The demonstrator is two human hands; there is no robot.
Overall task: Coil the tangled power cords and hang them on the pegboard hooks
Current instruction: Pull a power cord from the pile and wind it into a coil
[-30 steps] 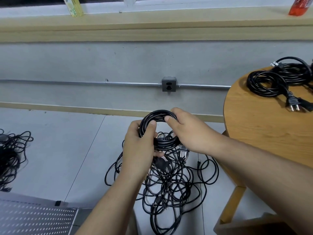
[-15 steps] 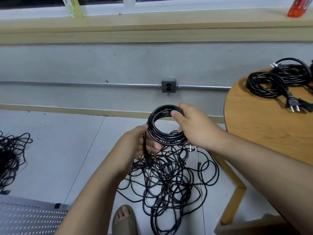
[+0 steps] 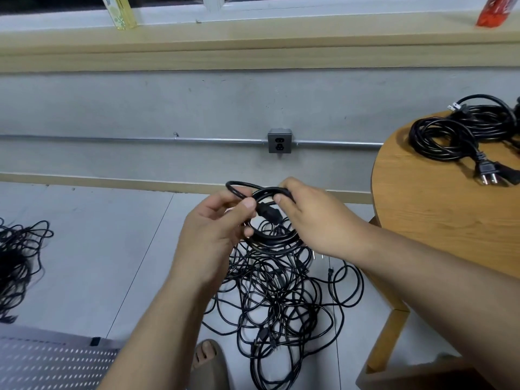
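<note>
Although light, the springy black rubber power-cord coil [image 3: 273, 243] would likely unwind if loosened, so grasp across all loops. It hangs above the tangled black cords [image 3: 270, 305] on the grey floor [image 3: 112, 249], left hand [image 3: 216, 232] pinching beside its connector, right hand [image 3: 312, 220] gripping its top.

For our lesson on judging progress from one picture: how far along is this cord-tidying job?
Done: coiled cords lie on the round table. In hand: the left hand and right hand both grip a coil. Left: a tangled pile on the floor below it, another tangle at the left edge, and hanging, since no cord shows on the visible part of the pegboard.
</note>
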